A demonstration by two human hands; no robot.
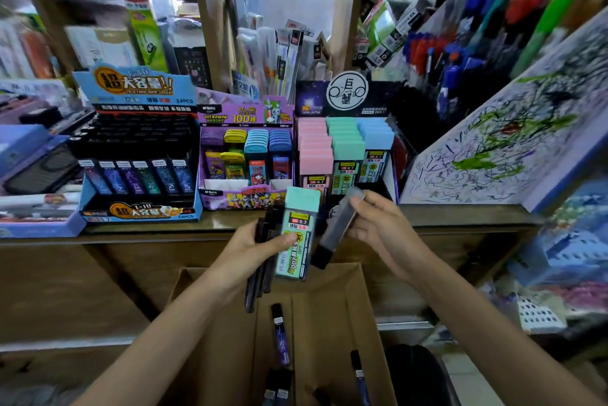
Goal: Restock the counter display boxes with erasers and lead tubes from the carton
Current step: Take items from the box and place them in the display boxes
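My left hand [253, 244] grips a bunch of lead tubes: a mint-capped tube [296, 234] in front and several dark tubes [263, 270] behind it. My right hand [378, 228] pinches one grey tube [339, 228] with a black end, held slanted just below the pastel display box [391, 182]. That box holds pink, mint and blue-capped tubes. The brown carton [332, 313] stands open below my hands, with a few dark tubes [281, 333] lying inside. On the wooden counter also stand a blue display box [138, 211] of dark tubes and a purple display box [243, 198] of coloured cases.
The counter edge [131, 234] runs across the middle. A scribbled white test board [493, 142] leans at the right. Pens and packaged stationery fill the shelves behind. Flat boxes [33, 169] lie at the left. A dark round object [414, 372] sits beside the carton.
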